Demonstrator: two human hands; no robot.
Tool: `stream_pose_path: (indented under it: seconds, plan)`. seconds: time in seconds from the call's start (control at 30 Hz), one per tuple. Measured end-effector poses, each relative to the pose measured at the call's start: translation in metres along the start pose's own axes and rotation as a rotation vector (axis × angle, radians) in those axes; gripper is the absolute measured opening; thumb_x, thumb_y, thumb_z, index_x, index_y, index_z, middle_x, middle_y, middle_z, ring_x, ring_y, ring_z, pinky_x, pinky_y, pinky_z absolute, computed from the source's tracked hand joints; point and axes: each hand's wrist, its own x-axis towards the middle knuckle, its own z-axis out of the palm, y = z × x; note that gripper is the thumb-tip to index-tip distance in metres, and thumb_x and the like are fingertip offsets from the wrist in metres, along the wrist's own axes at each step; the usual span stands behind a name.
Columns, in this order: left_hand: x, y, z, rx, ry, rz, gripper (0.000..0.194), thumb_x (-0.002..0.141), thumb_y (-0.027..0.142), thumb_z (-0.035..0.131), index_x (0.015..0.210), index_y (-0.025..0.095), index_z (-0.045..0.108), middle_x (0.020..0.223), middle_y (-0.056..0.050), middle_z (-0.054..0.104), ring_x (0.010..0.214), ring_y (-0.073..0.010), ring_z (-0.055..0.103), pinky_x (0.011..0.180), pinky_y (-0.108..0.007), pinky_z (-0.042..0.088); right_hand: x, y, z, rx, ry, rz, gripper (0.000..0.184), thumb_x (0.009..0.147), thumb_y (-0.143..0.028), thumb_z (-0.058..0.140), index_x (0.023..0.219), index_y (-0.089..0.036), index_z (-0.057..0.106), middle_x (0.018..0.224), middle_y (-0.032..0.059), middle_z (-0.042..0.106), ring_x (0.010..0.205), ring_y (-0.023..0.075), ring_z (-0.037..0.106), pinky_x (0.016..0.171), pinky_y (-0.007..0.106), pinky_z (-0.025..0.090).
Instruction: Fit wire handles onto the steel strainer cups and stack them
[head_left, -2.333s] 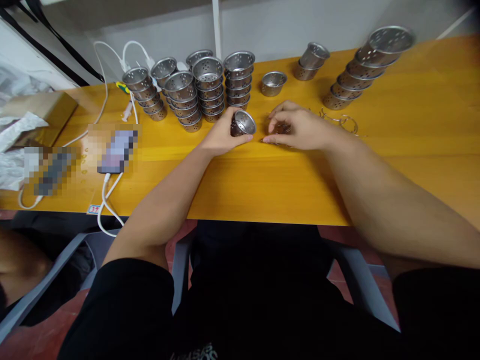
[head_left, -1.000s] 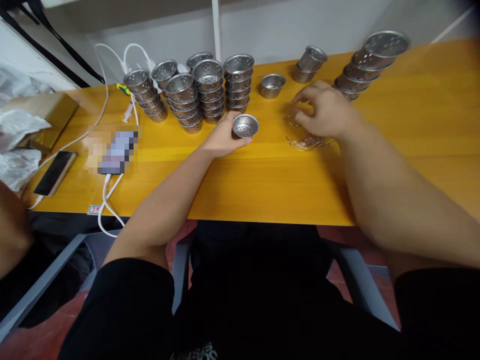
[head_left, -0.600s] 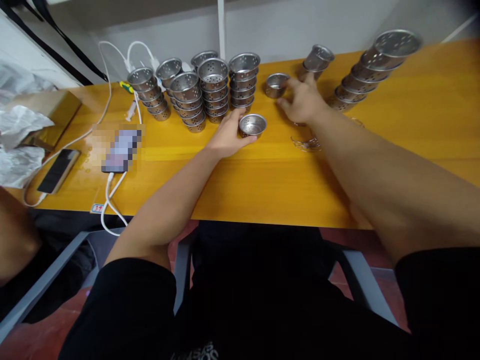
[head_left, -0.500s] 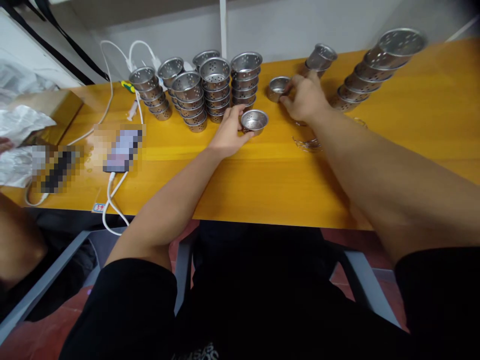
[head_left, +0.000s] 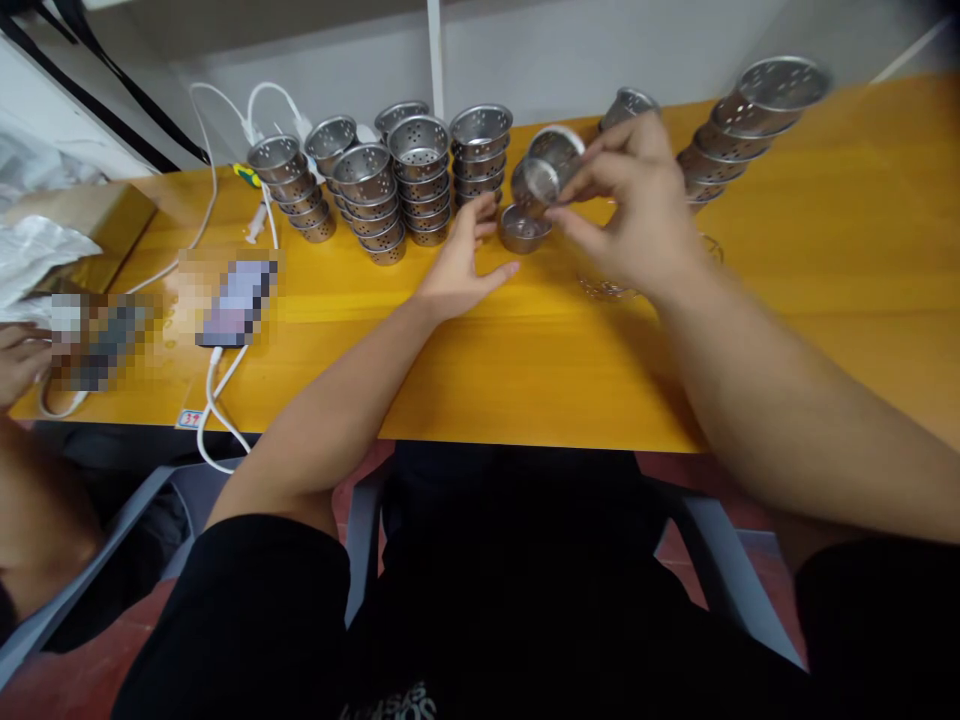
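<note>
My right hand (head_left: pixel 637 215) holds a small perforated steel cup (head_left: pixel 546 170) tilted on its side, lifted above the yellow table (head_left: pixel 525 350). Just below it a second steel cup (head_left: pixel 523 228) stands upright on the table. My left hand (head_left: pixel 463 265) rests open on the table right beside that cup, fingers spread, not gripping it. A bundle of thin wire rings (head_left: pixel 607 290) lies on the table under my right wrist.
Several stacks of perforated steel cups (head_left: pixel 420 180) stand at the back left, a leaning stack (head_left: pixel 739 115) at the back right. A phone (head_left: pixel 234 300) with white cables (head_left: pixel 217 400) lies left. Another person's hand (head_left: pixel 22 355) is at the far left edge.
My right hand picked up the single cup from the back of the table and lifted it toward me. My left hand let go of its cup, which now stands farther back.
</note>
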Motion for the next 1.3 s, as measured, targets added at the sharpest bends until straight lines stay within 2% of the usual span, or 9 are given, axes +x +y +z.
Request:
stream_pose_path:
  seconds: [0.1,0.27,0.33,0.5,0.63,0.77,0.97,1.17,1.3]
  plan:
    - [0.004,-0.002,-0.004,0.076,0.046,0.096,0.118,0.115,0.060,0.088,0.202,0.038,0.011,0.209,-0.021,0.038,0.193,-0.0464,0.051,0.160,-0.068,0.045,-0.012,-0.015,0.008,0.041,-0.155,-0.097,0.026,0.119,-0.062,0.083,0.124,-0.037,0.086,0.160,0.0160,0.075,0.159,0.0478,0.069,0.145,0.075,0.060]
    - [0.009,-0.015,-0.010,0.123,0.008,0.221,0.101,0.119,0.074,0.077,0.198,0.034,0.029,0.195,-0.018,0.054,0.189,-0.0478,0.055,0.163,-0.069,0.039,-0.019,-0.016,0.027,0.111,-0.265,-0.096,0.058,0.117,-0.083,0.080,0.162,-0.046,0.086,0.171,0.0135,0.078,0.163,0.0569,0.069,0.138,0.082,0.062]
    - [0.011,-0.022,-0.011,0.122,0.005,0.250,0.098,0.118,0.072,0.078,0.196,0.034,0.033,0.194,-0.017,0.055,0.189,-0.0478,0.055,0.163,-0.070,0.038,-0.021,-0.012,0.033,0.115,-0.273,-0.156,0.065,0.118,-0.080,0.080,0.172,-0.043,0.082,0.178,0.0144,0.074,0.168,0.0576,0.066,0.140,0.082,0.061]
    - [0.013,-0.026,-0.012,0.123,-0.026,0.274,0.100,0.114,0.063,0.083,0.197,0.036,0.035,0.198,-0.016,0.053,0.192,-0.0486,0.050,0.165,-0.070,0.033,-0.025,-0.002,0.041,0.072,-0.289,-0.258,0.051,0.121,-0.064,0.078,0.165,-0.037,0.084,0.187,0.0161,0.063,0.166,0.0553,0.069,0.142,0.080,0.061]
    - [0.013,-0.019,-0.014,0.098,-0.065,0.274,0.104,0.109,0.058,0.087,0.197,0.035,0.037,0.200,-0.016,0.054,0.193,-0.0498,0.050,0.166,-0.071,0.032,-0.026,0.000,0.042,0.022,-0.280,-0.235,0.076,0.118,-0.066,0.085,0.187,-0.040,0.066,0.184,0.0181,0.063,0.162,0.0571,0.070,0.136,0.080,0.065]
    - [0.010,0.000,-0.018,0.088,-0.097,0.256,0.100,0.106,0.054,0.087,0.194,0.033,0.045,0.197,-0.015,0.061,0.191,-0.0484,0.054,0.166,-0.070,0.035,-0.026,-0.002,0.042,-0.001,-0.304,-0.210,0.069,0.118,-0.067,0.085,0.179,-0.038,0.071,0.180,0.0185,0.063,0.162,0.0577,0.068,0.136,0.081,0.064]
    - [0.003,0.037,-0.028,0.120,-0.070,0.085,0.090,0.103,0.048,0.092,0.185,0.034,0.058,0.190,-0.014,0.067,0.188,-0.0474,0.058,0.166,-0.069,0.037,-0.024,-0.010,0.034,0.047,-0.349,-0.051,0.063,0.113,-0.080,0.089,0.162,-0.041,0.080,0.181,0.0151,0.062,0.165,0.0565,0.064,0.147,0.080,0.055]
    - [0.003,0.041,-0.032,0.119,-0.065,0.085,0.091,0.104,0.051,0.095,0.186,0.034,0.059,0.186,-0.016,0.067,0.185,-0.0488,0.058,0.166,-0.069,0.036,-0.020,-0.012,0.024,0.135,-0.311,0.015,0.078,0.108,-0.108,0.076,0.154,-0.046,0.085,0.170,0.0137,0.074,0.155,0.0546,0.069,0.138,0.079,0.061]
    - [0.004,0.041,-0.030,0.117,-0.093,0.071,0.085,0.109,0.048,0.088,0.187,0.035,0.057,0.181,-0.015,0.067,0.184,-0.0474,0.058,0.166,-0.068,0.034,-0.019,-0.010,0.028,0.164,-0.265,0.029,0.084,0.108,-0.114,0.065,0.150,-0.045,0.086,0.156,0.0156,0.081,0.148,0.0533,0.073,0.132,0.080,0.065]
